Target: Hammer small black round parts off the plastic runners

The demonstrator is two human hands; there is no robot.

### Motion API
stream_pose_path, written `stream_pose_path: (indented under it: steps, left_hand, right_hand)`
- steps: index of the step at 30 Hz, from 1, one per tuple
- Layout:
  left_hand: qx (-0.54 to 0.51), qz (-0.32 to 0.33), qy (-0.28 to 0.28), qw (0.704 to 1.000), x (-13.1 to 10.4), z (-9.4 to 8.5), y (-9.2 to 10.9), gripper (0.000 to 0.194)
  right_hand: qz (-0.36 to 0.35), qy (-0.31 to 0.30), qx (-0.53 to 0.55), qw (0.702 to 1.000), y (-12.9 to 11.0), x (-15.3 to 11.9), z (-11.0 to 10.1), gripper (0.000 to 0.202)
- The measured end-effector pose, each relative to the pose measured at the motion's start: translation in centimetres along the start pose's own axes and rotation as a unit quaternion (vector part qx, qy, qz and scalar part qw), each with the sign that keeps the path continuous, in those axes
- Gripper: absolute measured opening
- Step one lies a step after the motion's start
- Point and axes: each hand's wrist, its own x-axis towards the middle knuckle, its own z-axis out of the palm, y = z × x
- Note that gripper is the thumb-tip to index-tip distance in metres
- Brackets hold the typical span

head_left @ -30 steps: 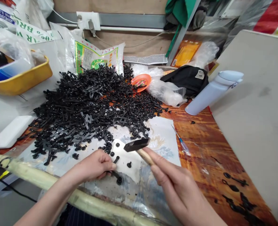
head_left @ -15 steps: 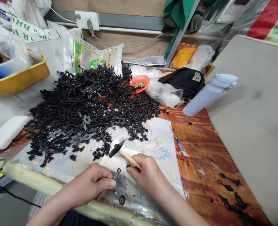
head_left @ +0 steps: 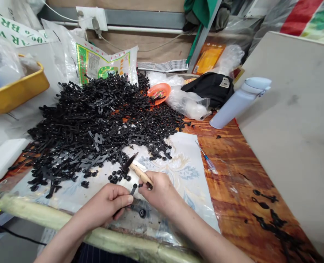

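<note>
My left hand (head_left: 113, 203) is closed in a pinch on a black plastic strip with round ends (head_left: 133, 189). One end points up toward my right hand; a round black knob (head_left: 142, 213) shows below the fingers. My right hand (head_left: 159, 188) is wrapped round the wooden handle of a small hammer (head_left: 137, 171), its dark head pointing up and left. At the right thumb and fingertip is a small black piece, partly hidden. Several loose round black caps (head_left: 118, 177) lie by the hammer head. Behind them rises a large pile of black plastic parts (head_left: 96, 117).
A patterned sheet (head_left: 187, 164) covers the table's front. A screwdriver (head_left: 208, 160) lies right of my hands, with more black parts (head_left: 271, 223) beyond. Around the pile stand a blue bottle (head_left: 230, 106), an orange dish (head_left: 164, 89), a yellow bin (head_left: 19, 91) and a white box (head_left: 5, 159).
My right hand and the hammer have moved slightly left, closer to the upper end of the strip in my left hand. The whole view has shifted a little.
</note>
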Motion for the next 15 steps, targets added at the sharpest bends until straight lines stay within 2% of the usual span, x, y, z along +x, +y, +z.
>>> stream_pose_path:
  steps: [6,15]
  left_hand:
    - [0.048,0.005,0.012,0.999,0.5,0.3,1.3,0.033]
    - [0.079,-0.007,-0.008,0.997,1.1,0.1,1.7,0.031]
  right_hand:
    - [0.015,0.003,0.029,0.999,0.2,0.4,-0.1,0.011]
    - [0.000,0.003,0.026,1.000,0.4,0.5,0.0,0.014]
